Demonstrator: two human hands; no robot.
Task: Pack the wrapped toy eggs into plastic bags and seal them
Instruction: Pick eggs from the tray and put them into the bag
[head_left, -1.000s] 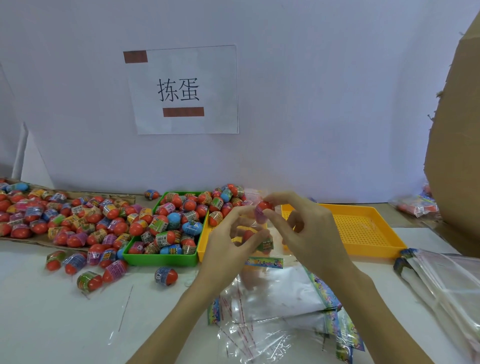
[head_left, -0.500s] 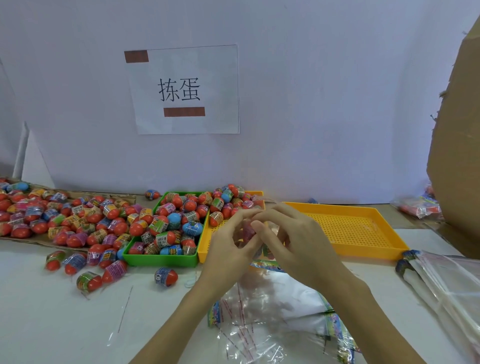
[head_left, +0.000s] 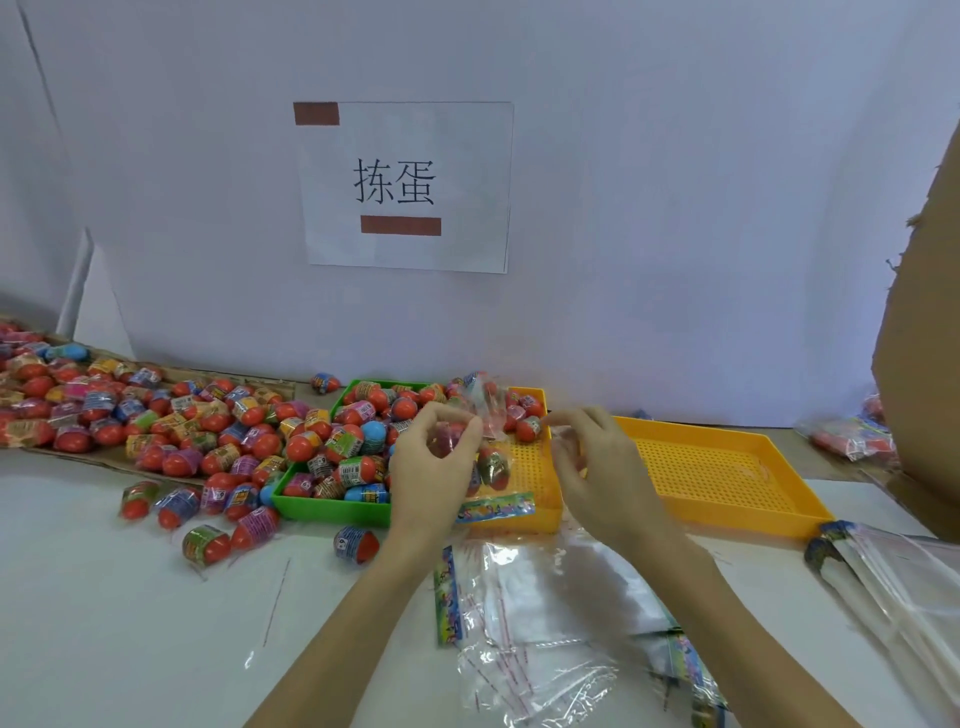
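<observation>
Right at the near edge, empty bags (head_left: 540, 623) are lying in a loose heap on the table (head_left: 130, 623), red seal strips and printed headers showing through the clear film. More bags (head_left: 904, 577) are fanning out at the right edge. Moving up, both forearms are reaching in over the heap. The left hand (head_left: 436, 467) is curling its fingers and thumb round a filled bag (head_left: 480, 441), pinching it near the top; red eggs are showing through the film, and its printed header (head_left: 496, 506) is hanging below, over the front rim of the small yellow tray (head_left: 535, 467). The right hand (head_left: 597, 473) is hovering just beside it, fingers bent toward the thumb; whether it is pinching film or nothing, I cannot tell, the spot is blurred. Left of the hands, the green tray (head_left: 332, 506) is brimming with wrapped eggs, and loose eggs (head_left: 208, 543) are lying on the table before it. Right of the hands, the large yellow tray (head_left: 727, 467) is sitting flat. Further back left, a big egg pile (head_left: 104, 405) is spreading over cardboard. Behind everything, a paper sign (head_left: 408, 184) is hanging on the white wall.
</observation>
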